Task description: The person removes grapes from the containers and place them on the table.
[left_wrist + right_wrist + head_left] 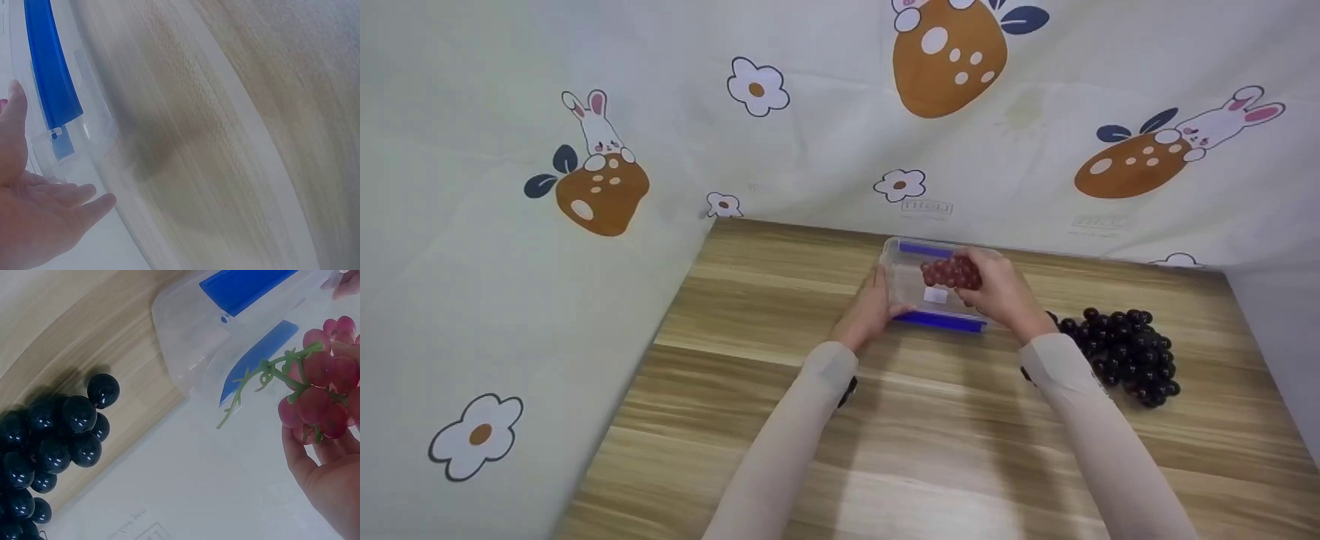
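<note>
A clear plastic storage box (911,279) with blue latches stands at the back of the wooden table, lidless in the head view. My left hand (870,309) braces its left end, fingers extended along the wall and thumb at the near corner. In the left wrist view, that hand's fingers (93,209) lie fairly straight beside the box corner and blue latch (53,67). Over the box, my right hand (997,289) grips a bunch of red grapes (949,271). Its green stem (275,371) sticks out in the right wrist view.
A bunch of black grapes (1129,352) lies on the table to the right of the box, partly behind the right forearm. A white curtain (825,142) with rabbit and flower prints hangs behind and beside the wooden table (750,300).
</note>
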The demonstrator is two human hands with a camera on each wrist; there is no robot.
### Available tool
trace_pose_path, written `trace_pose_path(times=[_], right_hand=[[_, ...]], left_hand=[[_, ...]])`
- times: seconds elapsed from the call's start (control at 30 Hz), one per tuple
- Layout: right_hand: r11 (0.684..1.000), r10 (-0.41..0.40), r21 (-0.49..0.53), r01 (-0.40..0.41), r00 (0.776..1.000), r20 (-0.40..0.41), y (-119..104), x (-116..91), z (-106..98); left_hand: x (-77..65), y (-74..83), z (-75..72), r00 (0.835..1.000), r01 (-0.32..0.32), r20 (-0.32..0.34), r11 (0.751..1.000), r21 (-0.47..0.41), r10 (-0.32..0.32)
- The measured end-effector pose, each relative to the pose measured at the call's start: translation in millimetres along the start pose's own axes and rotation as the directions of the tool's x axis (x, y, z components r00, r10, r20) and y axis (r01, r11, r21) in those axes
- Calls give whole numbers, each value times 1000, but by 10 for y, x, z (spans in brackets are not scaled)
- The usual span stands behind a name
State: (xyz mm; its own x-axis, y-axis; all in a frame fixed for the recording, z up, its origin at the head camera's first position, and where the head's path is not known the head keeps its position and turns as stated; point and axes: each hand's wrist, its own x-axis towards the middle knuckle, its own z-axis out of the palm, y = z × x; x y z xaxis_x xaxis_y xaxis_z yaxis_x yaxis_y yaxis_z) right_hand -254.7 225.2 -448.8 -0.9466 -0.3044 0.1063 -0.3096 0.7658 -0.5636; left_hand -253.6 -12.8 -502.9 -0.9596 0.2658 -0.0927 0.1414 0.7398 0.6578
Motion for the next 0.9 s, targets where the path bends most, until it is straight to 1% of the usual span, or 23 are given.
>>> trace_pose_path(times=[0.07, 0.33, 0.53, 0.77, 0.9], right_hand=[[1000, 4, 0, -4, 1000, -4, 0, -29, -7], [1000, -19, 10, 20, 999, -40, 49, -158, -47], [1000, -3, 16, 4, 999, -48, 73, -250, -93], [1000, 1, -8, -1, 999, -48, 91, -363, -135], [1000, 25, 0, -25, 999, -42, 97, -435, -161]], left_hand=[[-5, 2, -5, 1000, -2, 1, 1000, 0, 2], [0, 1, -8, 1000, 22, 11, 999, -24, -21], [8, -13, 1, 1000, 6, -1, 1000, -10, -6], [-2, -13, 6, 1000, -10, -26, 999, -41, 8], [0, -4, 4, 1000, -7, -19, 1000, -18, 7]])
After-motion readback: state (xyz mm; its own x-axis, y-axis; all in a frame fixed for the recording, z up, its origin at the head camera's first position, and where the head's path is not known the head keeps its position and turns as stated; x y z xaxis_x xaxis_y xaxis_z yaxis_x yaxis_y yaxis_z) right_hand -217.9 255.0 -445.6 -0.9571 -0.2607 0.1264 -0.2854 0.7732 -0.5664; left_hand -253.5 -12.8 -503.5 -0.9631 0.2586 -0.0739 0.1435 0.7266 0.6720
